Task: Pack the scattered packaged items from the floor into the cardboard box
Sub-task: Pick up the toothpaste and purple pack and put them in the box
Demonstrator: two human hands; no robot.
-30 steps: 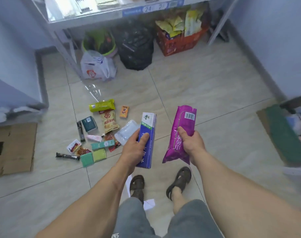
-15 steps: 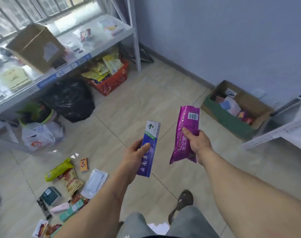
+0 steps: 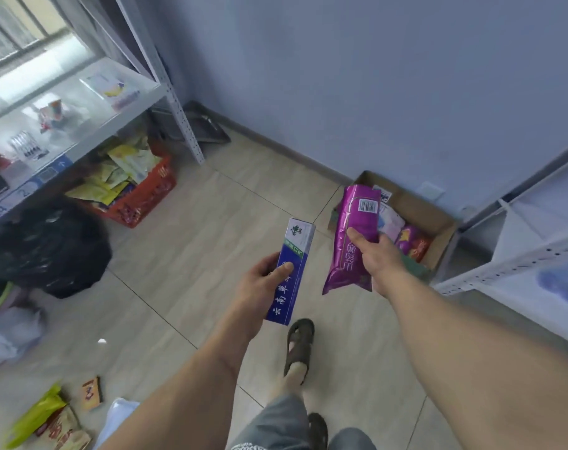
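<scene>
Fingers of the left hand (image 3: 259, 284) clasp a blue toothpaste carton (image 3: 292, 271), the right hand (image 3: 378, 254) grips a purple packet (image 3: 352, 238) half-hiding the cardboard box (image 3: 418, 209).

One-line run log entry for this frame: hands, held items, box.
left hand: grips blue carton | right hand: grips purple packet | cardboard box: open, ahead, partly filled | phase: carrying, nothing dropped yet

Glossy purple plastic pack (image 3: 354, 241), printed card toothpaste carton (image 3: 292, 271), brown cardboard box (image 3: 435, 219).
</scene>
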